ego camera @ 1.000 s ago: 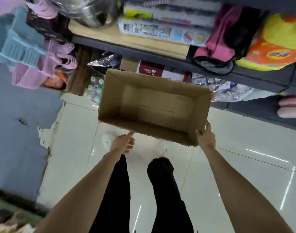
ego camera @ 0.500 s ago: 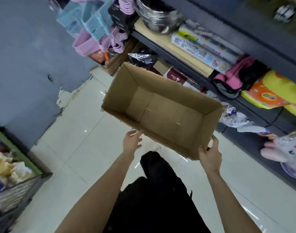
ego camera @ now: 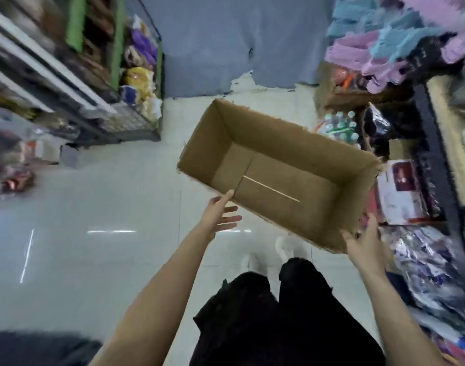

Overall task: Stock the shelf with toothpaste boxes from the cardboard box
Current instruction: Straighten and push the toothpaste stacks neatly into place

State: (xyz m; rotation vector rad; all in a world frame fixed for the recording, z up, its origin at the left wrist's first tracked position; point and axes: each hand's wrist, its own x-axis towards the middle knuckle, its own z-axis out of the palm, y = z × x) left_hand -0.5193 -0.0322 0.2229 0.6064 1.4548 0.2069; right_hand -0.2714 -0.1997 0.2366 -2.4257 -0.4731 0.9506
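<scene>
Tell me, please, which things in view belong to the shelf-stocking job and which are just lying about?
Belongs to the job:
- cardboard box, empty inside, no toothpaste boxes visible
- left hand, fingers spread at the box's near edge
- right hand, gripping the box's corner

Just lying about:
- pink and blue baskets
- bottle pack
- snack rack

Right hand [ego camera: 364,243] fingers hidden behind cardboard box [ego camera: 279,167] corner; side shelves [ego camera: 437,143] motion-blurred.
</scene>
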